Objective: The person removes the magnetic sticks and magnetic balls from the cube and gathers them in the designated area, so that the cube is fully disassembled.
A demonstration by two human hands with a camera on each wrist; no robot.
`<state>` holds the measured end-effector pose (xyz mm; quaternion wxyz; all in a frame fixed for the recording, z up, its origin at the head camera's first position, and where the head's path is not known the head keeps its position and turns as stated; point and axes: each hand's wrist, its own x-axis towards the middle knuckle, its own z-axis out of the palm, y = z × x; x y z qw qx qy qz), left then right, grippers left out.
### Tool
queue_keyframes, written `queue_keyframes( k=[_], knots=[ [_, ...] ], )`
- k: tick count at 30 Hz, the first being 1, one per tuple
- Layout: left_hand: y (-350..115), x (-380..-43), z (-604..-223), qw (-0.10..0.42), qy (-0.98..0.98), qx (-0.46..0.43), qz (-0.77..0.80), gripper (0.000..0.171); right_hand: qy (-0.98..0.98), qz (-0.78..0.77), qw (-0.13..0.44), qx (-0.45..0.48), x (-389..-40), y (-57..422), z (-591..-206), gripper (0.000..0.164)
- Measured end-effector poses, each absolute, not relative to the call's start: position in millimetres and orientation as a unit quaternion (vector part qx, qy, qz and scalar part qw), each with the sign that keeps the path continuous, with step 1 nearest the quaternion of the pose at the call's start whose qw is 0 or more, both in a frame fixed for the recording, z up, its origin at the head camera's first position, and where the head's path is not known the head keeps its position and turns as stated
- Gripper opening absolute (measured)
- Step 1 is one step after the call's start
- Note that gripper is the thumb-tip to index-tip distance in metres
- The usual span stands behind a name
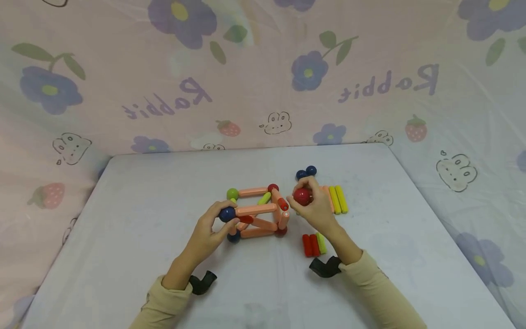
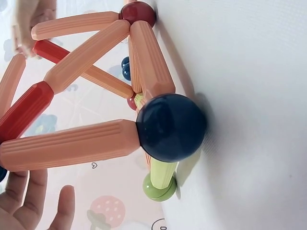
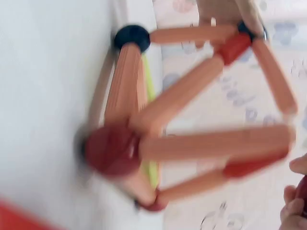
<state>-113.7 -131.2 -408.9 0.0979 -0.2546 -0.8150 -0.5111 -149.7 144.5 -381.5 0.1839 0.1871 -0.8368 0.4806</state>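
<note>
A frame of magnetic building rods and balls stands on the table, with a green ball (image 1: 232, 194), a red ball (image 1: 273, 188), a dark red ball (image 1: 281, 230) and a lower blue ball (image 2: 171, 128) at its base. My left hand (image 1: 207, 234) pinches an upper blue ball (image 1: 227, 214) above it. From that ball an orange rod (image 1: 255, 209) reaches right, its far end free. My right hand (image 1: 319, 214) holds a loose red ball (image 1: 302, 196) right of the frame. Between the hands, an upright orange rod (image 3: 216, 143) and a red rod (image 1: 283, 204) meet close together at their tops.
Behind my right hand lie dark blue balls (image 1: 311, 170). Yellow rods (image 1: 338, 199) lie beside orange ones, partly hidden by that hand. Nearer me are red rods (image 1: 311, 246) and a yellow-green rod (image 1: 321, 243). Black curved pieces (image 1: 324, 267) stick out at both wrists.
</note>
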Motion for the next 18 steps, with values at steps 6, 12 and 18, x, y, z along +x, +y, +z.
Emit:
queue_keyframes(
  k=[6, 12, 18],
  knots=[
    [-131, -113, -409, 0.108, -0.818, -0.251, -0.506, 0.035, -0.827, 0.543, 0.059, 0.131, -176, 185, -386, 0.04],
    [-129, -112, -410, 0.112, -0.812, -0.256, -0.512, 0.034, -0.818, 0.567, -0.014, 0.093, -204, 225, -390, 0.045],
    [-129, -113, -410, 0.125, -0.815, -0.253, -0.506, 0.036, -0.841, 0.54, -0.035, 0.023, -223, 240, -393, 0.048]
  ],
)
